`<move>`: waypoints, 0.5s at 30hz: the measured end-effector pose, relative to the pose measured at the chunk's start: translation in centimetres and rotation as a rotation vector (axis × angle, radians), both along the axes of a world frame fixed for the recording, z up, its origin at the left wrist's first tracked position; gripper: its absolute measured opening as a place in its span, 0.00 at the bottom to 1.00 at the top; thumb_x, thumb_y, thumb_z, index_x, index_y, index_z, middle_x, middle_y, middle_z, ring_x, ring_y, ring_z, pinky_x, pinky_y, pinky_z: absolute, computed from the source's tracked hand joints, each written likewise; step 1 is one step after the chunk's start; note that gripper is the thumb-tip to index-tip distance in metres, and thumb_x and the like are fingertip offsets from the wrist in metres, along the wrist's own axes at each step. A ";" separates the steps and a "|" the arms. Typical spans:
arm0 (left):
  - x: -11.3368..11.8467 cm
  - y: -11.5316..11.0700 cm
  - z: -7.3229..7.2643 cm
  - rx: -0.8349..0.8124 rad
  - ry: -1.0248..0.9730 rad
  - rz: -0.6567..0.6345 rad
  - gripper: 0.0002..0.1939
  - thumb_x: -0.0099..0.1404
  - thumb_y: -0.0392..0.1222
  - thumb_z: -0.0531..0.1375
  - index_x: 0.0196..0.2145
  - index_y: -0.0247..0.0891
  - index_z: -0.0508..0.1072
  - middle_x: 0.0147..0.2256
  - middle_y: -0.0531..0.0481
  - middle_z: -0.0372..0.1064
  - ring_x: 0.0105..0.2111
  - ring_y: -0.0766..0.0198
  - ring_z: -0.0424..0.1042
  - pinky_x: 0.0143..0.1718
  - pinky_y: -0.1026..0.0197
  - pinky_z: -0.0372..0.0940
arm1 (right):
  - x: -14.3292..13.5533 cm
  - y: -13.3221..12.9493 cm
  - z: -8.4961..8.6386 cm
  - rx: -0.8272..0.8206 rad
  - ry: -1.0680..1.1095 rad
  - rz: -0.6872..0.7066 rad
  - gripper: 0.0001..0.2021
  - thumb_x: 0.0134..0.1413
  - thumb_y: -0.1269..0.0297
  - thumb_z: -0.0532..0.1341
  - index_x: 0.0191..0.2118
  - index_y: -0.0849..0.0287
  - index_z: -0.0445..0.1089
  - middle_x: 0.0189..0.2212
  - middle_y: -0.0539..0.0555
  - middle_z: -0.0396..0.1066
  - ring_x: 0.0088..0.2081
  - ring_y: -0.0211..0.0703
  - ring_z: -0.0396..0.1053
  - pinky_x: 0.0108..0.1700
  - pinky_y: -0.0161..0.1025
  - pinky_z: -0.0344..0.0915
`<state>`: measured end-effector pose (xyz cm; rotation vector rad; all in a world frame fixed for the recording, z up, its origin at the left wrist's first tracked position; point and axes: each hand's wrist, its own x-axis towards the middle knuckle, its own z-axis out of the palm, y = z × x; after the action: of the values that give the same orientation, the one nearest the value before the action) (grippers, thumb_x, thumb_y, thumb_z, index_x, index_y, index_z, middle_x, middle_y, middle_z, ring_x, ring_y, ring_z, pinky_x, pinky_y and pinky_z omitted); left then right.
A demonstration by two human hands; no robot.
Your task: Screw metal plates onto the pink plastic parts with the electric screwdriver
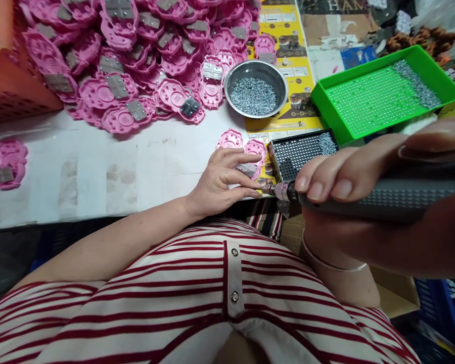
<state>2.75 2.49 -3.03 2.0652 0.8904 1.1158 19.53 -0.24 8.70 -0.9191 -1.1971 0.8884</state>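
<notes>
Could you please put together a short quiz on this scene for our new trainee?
1. Multiple choice: What is the right hand gripping?
A) a metal bowl
B) a handheld driver
C) a green tray

2. True or false: The green tray stands to the left of the metal bowl.

3. Short answer: What colour are the piled parts beyond the left hand?

Key:
1. B
2. False: the green tray is to the right of the metal bowl.
3. Pink
</notes>
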 end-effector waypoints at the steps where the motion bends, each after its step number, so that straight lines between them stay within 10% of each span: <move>1: 0.0 0.0 0.0 0.005 0.003 0.005 0.09 0.56 0.42 0.72 0.36 0.50 0.82 0.51 0.51 0.76 0.55 0.57 0.66 0.60 0.47 0.59 | -0.1 0.0 0.0 -0.002 0.018 0.002 0.16 0.50 0.48 0.66 0.28 0.48 0.60 0.14 0.42 0.59 0.16 0.34 0.61 0.23 0.39 0.65; 15: -0.1 0.1 0.0 0.043 0.084 0.055 0.04 0.59 0.45 0.69 0.35 0.50 0.82 0.52 0.50 0.76 0.52 0.56 0.69 0.58 0.48 0.59 | -0.4 -0.6 0.4 -0.089 0.000 -0.024 0.17 0.42 0.66 0.70 0.29 0.49 0.59 0.16 0.41 0.60 0.19 0.34 0.63 0.26 0.37 0.69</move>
<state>2.63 2.55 -3.07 2.1482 0.9767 1.0923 19.16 -0.88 9.15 -1.0036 -1.1518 0.9281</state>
